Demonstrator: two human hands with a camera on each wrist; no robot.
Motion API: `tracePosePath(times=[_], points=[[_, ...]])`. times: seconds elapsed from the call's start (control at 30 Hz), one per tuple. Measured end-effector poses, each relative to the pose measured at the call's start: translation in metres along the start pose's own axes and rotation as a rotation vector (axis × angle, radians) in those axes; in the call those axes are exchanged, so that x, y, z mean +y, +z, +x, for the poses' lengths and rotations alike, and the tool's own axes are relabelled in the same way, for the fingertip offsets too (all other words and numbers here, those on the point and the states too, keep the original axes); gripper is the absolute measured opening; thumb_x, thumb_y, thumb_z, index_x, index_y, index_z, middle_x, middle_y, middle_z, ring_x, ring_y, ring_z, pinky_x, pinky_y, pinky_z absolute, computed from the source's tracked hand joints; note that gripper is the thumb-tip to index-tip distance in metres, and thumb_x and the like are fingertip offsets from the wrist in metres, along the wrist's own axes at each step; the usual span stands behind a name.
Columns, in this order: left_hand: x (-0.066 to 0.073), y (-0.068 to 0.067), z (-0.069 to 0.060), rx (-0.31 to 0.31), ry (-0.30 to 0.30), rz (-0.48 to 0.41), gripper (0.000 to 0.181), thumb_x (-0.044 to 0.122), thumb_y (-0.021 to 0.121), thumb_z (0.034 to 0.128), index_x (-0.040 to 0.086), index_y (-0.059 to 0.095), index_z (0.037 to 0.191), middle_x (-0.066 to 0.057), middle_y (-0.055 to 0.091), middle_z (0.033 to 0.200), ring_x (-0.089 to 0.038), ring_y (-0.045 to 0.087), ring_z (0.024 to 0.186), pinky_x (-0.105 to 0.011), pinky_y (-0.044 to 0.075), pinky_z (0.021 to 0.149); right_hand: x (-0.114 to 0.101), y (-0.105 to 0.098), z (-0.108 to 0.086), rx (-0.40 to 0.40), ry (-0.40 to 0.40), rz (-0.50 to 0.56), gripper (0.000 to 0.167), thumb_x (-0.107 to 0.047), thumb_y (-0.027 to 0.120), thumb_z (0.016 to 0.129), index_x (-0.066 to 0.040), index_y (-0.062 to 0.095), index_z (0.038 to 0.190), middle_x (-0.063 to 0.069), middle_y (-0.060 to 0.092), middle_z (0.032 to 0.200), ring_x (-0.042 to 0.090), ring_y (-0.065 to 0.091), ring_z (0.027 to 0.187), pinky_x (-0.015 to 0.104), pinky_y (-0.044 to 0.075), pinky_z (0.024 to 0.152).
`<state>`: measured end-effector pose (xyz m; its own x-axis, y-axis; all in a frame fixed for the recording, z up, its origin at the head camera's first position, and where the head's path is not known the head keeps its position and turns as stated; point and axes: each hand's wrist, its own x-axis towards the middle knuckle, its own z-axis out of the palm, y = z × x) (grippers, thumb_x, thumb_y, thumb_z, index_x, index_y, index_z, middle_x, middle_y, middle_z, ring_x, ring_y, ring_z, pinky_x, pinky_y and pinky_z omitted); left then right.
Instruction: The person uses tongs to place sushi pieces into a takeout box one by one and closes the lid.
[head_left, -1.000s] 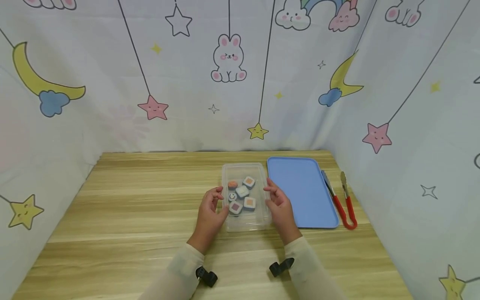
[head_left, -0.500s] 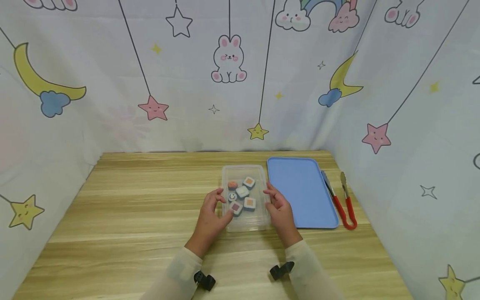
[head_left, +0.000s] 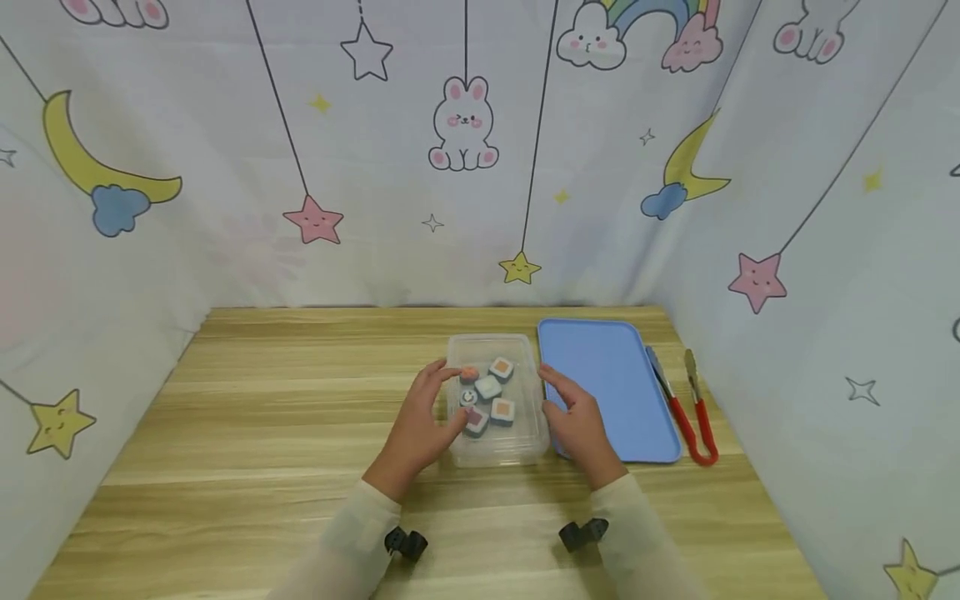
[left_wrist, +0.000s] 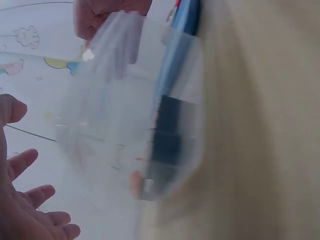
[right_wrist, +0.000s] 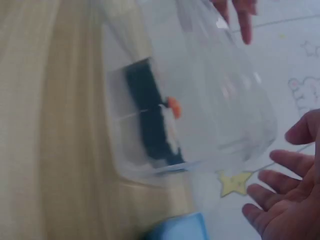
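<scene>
A clear plastic box (head_left: 534, 433) stands on the table; I cannot tell whether a lid covers it. Inside lie several sushi pieces: square rolls with white rice and dark sides, such as one with an orange centre (head_left: 502, 411), plus a small orange-topped piece (head_left: 469, 374). My left hand (head_left: 422, 425) is at the box's left side, its fingers and thumb spread over the edge in the head view. At the right side my right hand (head_left: 581, 423) is likewise spread. In the wrist views, the left hand (left_wrist: 30, 210) and right hand (right_wrist: 290, 195) appear apart from the box walls.
To the right of the box lies a blue tray (head_left: 600, 383). Tongs with red handles (head_left: 705, 433) rest along the tray's right side. A printed curtain (head_left: 375, 167) surrounds the wooden table (head_left: 300, 400) at the back and sides.
Both hands have loosened from the box's sides and their fingers have spread. The right hand has shifted rightward; the left now reaches over the left edge. The sushi pieces keep their arrangement.
</scene>
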<state>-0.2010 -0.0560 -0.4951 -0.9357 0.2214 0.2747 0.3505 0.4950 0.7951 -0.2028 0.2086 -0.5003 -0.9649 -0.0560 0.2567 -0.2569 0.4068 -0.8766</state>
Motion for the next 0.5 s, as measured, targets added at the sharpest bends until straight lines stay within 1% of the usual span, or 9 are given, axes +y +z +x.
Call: tracePosePath(times=[0.07,0.1,0.13,0.23,0.3,0.33,0.37,0.43,0.5], points=[[0.007,-0.001,0.01,-0.017,0.035,0.047,0.061,0.027,0.074,0.0952,0.016,0.052,0.151,-0.015,0.031,0.166,-0.041,0.024,0.154,-0.067,0.033,0.115,-0.007,-0.002,0.006,-0.028,-0.036,-0.057,0.054,0.001,0.062,0.095,-0.003,0.057,0.148,0.015,0.047,0.159,0.035,0.037,0.15,0.059,0.035,0.117],[0.01,-0.001,0.015,-0.04,0.045,0.079,0.064,0.028,0.072,0.0954,0.015,0.05,0.154,-0.016,0.029,0.167,-0.042,0.019,0.156,-0.068,0.03,0.116,-0.01,-0.001,0.009,-0.06,-0.063,-0.1,0.055,-0.001,0.062,0.096,-0.002,0.053,0.15,0.017,0.042,0.161,0.037,0.034,0.151,0.062,0.033,0.118],[0.012,0.002,0.019,-0.072,0.053,0.135,0.067,0.03,0.071,0.0957,0.014,0.047,0.156,-0.017,0.026,0.168,-0.043,0.014,0.157,-0.068,0.027,0.118,-0.013,0.001,0.012,-0.107,-0.077,-0.165,0.057,-0.006,0.062,0.098,-0.002,0.049,0.154,0.018,0.037,0.164,0.038,0.03,0.153,0.064,0.031,0.118],[0.011,0.012,0.029,-0.203,0.067,0.348,0.072,0.039,0.065,0.0986,0.014,0.039,0.161,-0.023,0.019,0.169,-0.046,0.005,0.157,-0.064,0.019,0.123,-0.019,0.013,0.018,-0.306,-0.093,-0.42,0.064,-0.023,0.054,0.106,-0.003,0.032,0.162,0.02,0.018,0.171,0.039,0.012,0.158,0.064,0.023,0.121],[0.007,0.019,0.031,-0.281,0.079,0.481,0.072,0.044,0.059,0.1022,0.014,0.035,0.163,-0.026,0.016,0.169,-0.046,0.002,0.157,-0.059,0.013,0.126,-0.021,0.02,0.02,-0.415,-0.091,-0.571,0.066,-0.031,0.047,0.109,-0.003,0.024,0.164,0.021,0.008,0.172,0.038,0.002,0.159,0.061,0.019,0.124],[0.006,0.022,0.031,-0.307,0.087,0.534,0.071,0.046,0.057,0.1035,0.014,0.035,0.163,-0.027,0.016,0.168,-0.046,0.002,0.157,-0.057,0.012,0.127,-0.021,0.023,0.021,-0.449,-0.086,-0.628,0.066,-0.033,0.044,0.11,-0.003,0.022,0.165,0.022,0.005,0.172,0.037,-0.001,0.159,0.059,0.017,0.125],[0.004,0.024,0.03,-0.318,0.093,0.566,0.071,0.047,0.056,0.1042,0.013,0.036,0.163,-0.029,0.017,0.168,-0.046,0.002,0.157,-0.056,0.01,0.127,-0.021,0.026,0.021,-0.467,-0.082,-0.666,0.066,-0.033,0.043,0.11,-0.002,0.021,0.164,0.023,0.004,0.171,0.038,-0.003,0.159,0.058,0.017,0.125],[0.003,0.026,0.029,-0.323,0.098,0.593,0.07,0.048,0.055,0.1049,0.013,0.037,0.162,-0.03,0.018,0.167,-0.046,0.003,0.157,-0.054,0.008,0.128,-0.022,0.029,0.02,-0.468,-0.065,-0.692,0.065,-0.032,0.044,0.11,-0.002,0.023,0.164,0.024,0.005,0.171,0.037,-0.004,0.159,0.056,0.017,0.126],[0.004,0.027,0.028,-0.311,0.096,0.588,0.069,0.047,0.056,0.1045,0.013,0.038,0.162,-0.03,0.018,0.167,-0.046,0.003,0.157,-0.053,0.008,0.128,-0.023,0.029,0.02,-0.457,-0.062,-0.696,0.065,-0.032,0.045,0.11,-0.001,0.024,0.164,0.024,0.006,0.171,0.037,-0.002,0.159,0.056,0.018,0.126]])
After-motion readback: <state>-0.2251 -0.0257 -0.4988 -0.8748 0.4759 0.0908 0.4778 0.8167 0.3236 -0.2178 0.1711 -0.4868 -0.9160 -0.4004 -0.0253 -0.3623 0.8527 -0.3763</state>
